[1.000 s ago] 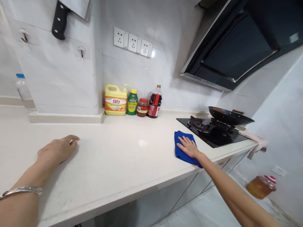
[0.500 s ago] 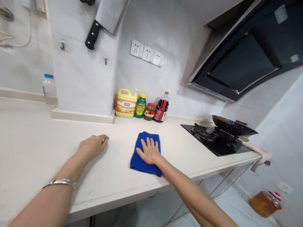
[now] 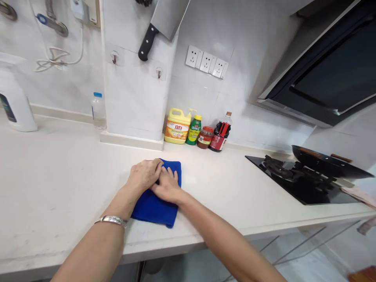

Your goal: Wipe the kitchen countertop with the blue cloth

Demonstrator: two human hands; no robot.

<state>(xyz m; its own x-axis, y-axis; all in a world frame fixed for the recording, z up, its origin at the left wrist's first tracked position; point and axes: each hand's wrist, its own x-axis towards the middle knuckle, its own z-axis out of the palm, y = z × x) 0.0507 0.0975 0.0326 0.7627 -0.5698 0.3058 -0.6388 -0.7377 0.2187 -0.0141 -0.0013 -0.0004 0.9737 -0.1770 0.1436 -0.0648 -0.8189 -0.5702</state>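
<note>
Blue cloth (image 3: pixel 155 211) has slid left along the counter (image 3: pixel 73 176), pillar base (image 3: pixel 132 141) behind it, right hand (image 3: pixel 167 186) flat atop, fingers loosely spread, left hand (image 3: pixel 143 174) touching right, grip unclear, detergent jug (image 3: pixel 177 127) beyond.

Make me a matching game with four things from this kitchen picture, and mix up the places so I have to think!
Things:
1. flat blue fabric cloth
2. round black wok with brown handles
3. shiny silver-coloured bracelet
4. wide-bladed metal knife with a black handle

Places:
A. around the left wrist
B. high up against the white pillar
C. beneath the left hand and right hand
D. over the flat black stove

Right pairs: 1-C, 2-D, 3-A, 4-B
</note>
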